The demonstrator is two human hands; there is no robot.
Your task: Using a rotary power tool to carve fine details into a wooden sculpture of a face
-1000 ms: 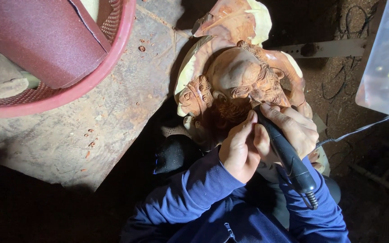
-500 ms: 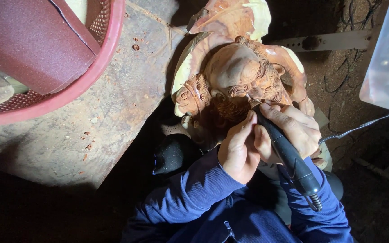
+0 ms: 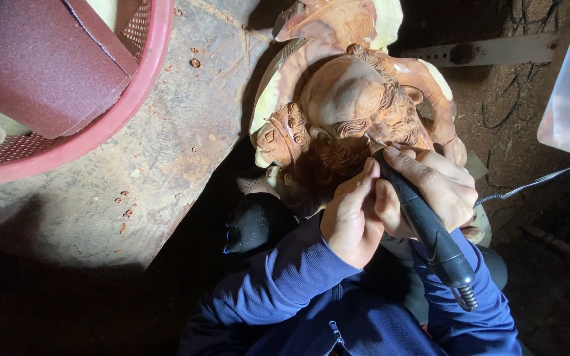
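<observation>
Right hand (image 3: 433, 191) grips a black rotary tool (image 3: 427, 227) against the carving (image 3: 354, 105); left hand (image 3: 351, 217), fingers curled, steadies its tip; red basket (image 3: 110, 122) at ten o'clock.

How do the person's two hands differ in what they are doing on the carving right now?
The right hand wraps around the black rotary tool, gripping it like a pen; the left hand holds nothing and rests its fingers against the tool's front end. The right hand lies farther out, partly over the wooden carving; the left hand sits nearer the body, below the carved area. Both wear blue sleeves and meet at the tool's tip.
</observation>
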